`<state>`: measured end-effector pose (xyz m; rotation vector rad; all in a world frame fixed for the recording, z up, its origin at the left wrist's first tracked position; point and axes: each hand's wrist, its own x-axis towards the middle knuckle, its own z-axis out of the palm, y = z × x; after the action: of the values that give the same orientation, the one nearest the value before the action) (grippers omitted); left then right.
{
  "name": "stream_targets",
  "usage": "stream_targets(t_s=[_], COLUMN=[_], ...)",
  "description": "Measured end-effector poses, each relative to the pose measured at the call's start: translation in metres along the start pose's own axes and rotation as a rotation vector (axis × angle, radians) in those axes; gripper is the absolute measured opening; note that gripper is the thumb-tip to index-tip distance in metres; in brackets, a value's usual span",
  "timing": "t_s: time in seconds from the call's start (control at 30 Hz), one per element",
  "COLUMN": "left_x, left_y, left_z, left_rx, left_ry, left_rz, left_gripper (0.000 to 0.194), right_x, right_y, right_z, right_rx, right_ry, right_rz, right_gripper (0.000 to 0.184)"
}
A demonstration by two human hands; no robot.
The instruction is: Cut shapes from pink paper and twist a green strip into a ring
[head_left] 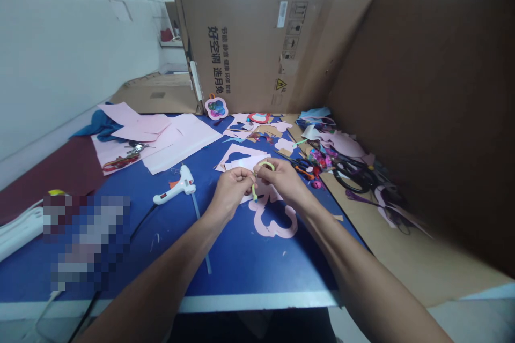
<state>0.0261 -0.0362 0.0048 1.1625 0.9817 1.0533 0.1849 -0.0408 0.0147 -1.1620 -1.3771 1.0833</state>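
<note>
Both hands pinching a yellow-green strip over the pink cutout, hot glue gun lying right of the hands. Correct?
Not quite: the head view shows the hot glue gun lying left of the hands, not right. The rest holds: the left hand and right hand pinch the yellow-green strip over the pink cutout.

A hot glue gun (179, 185) lies on the worktable (249, 273), just left of the left hand (230, 190). Paper sheets (177, 142) lie further left, cut scraps (333, 144) lie right, and a cardboard carton (241, 37) stands behind.
</note>
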Motion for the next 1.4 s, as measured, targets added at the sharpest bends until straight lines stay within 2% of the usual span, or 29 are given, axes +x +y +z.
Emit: stream_targets(t_s=[0.13,0.27,0.43,0.67,0.9,1.13,1.4], left_x=[0.0,0.002,0.003,0.002,0.004,0.008,0.008], left_y=[-0.003,-0.004,0.001,0.003,0.0,0.008,0.005], left_z=[0.001,0.001,-0.002,-0.002,-0.004,-0.015,-0.014], left_rx=[-0.009,-0.016,-0.036,-0.021,-0.015,0.067,0.103], left_ry=[-0.012,0.03,0.108,0.095,0.07,0.117,0.097], left_rz=[-0.037,-0.069,-0.055,-0.084,-0.082,0.035,0.047], left_gripper=[0.011,0.01,0.013,0.012,0.016,0.018,0.015], right_x=[-0.001,-0.001,0.002,0.003,0.002,0.001,-0.001], right_y=[0.001,-0.001,-0.007,-0.005,-0.007,-0.005,-0.007], right_z=[0.002,-0.005,-0.022,-0.021,-0.021,-0.02,-0.016], right_rx=[-0.004,-0.015,-0.061,-0.083,-0.091,-0.096,-0.055], right_ry=[0.006,-0.058,0.053,0.094,0.062,0.041,0.04], right_rz=[-0.007,0.012,0.051,0.029,0.03,0.036,0.051], right_gripper=[0.027,0.033,0.043,0.036,0.035,0.03,0.033])
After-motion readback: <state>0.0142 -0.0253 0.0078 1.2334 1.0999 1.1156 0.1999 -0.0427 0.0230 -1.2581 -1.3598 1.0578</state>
